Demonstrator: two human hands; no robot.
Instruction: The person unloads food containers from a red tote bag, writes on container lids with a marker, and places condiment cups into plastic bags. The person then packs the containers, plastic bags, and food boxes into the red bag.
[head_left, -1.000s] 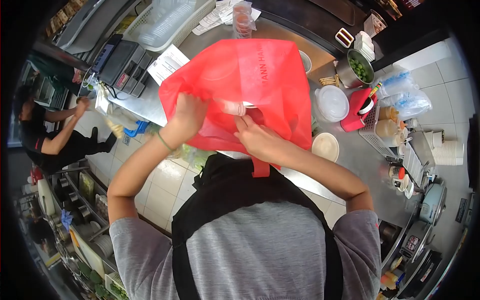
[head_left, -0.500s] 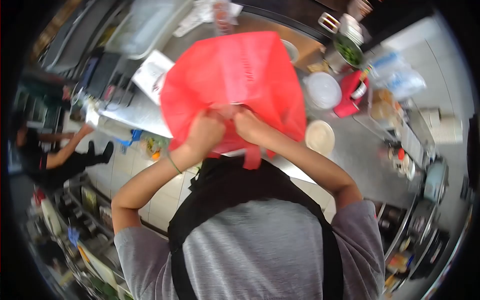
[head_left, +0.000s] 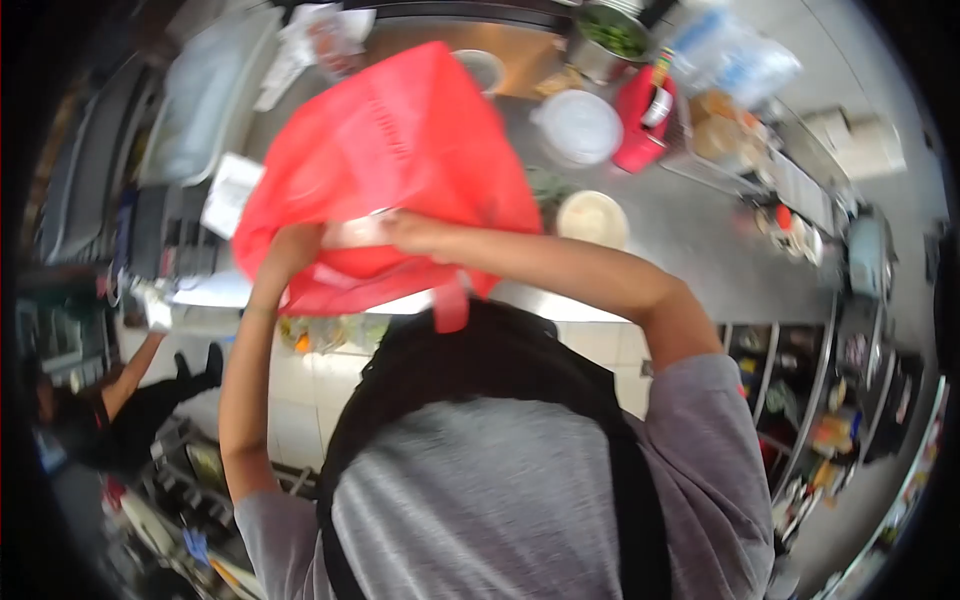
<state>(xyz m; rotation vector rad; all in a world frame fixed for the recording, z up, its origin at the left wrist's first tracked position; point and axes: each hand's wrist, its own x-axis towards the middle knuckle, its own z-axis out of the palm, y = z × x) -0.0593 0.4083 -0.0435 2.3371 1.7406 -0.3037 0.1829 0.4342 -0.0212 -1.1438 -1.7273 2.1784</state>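
Note:
A large red bag (head_left: 400,130) with faint dark print stands on the steel counter, its mouth facing me. At the left side of the mouth, my left hand (head_left: 290,248) is closed on the bag's edge, its fingertips hidden by the red material. My right hand (head_left: 415,235) grips the rim on the other side. Something whitish (head_left: 355,232) shows in the gap between the hands; I cannot make out what it is. A red strap (head_left: 451,305) hangs from the bag's front against my dark apron.
Right of the bag are a round pale container (head_left: 592,220), a white-lidded tub (head_left: 580,128), a red-pink container (head_left: 645,120) and a metal pot with greens (head_left: 610,40). A clear plastic bin (head_left: 205,100) stands at the left. Farther left is another person (head_left: 110,400).
My hands have moved apart, widening the bag's mouth. In view, the bag has shifted left and tilted, while the counter items have also shifted left as my head turned.

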